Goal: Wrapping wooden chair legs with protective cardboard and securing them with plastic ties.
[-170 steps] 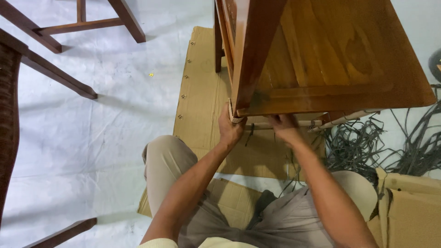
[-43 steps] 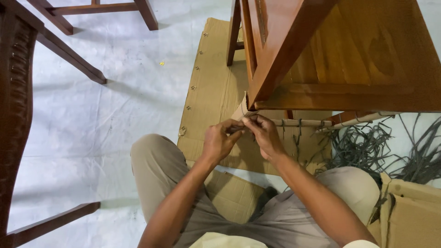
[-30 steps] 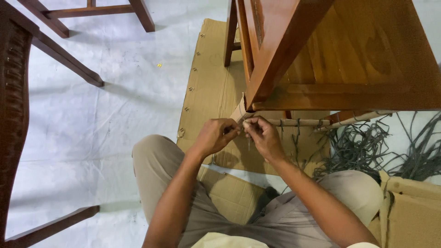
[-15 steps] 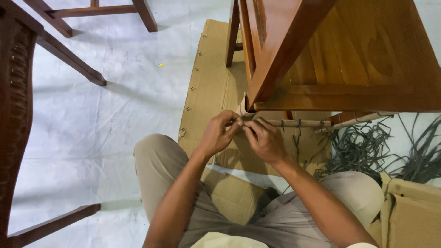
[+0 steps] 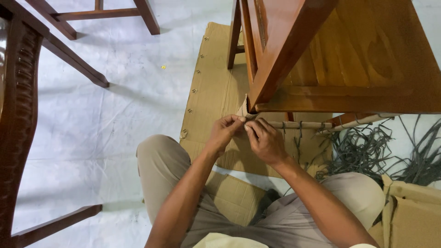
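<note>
White floor sheet [image 5: 115, 115] | both hands, left [image 5: 223, 133] and right [image 5: 265, 141], pinching strand at rail [image 5: 298, 124] | few wraps on, most bare

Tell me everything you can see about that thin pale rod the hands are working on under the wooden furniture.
The thin pale rod looks like light cane or wood, lying roughly level just below the lower edge of the reddish-brown furniture. Dark strands loop over it at intervals and hang down. Its left end is pinched between the left hand and right hand; its right end runs toward a heap of dark strips. Flattened cardboard lies beneath.
</note>
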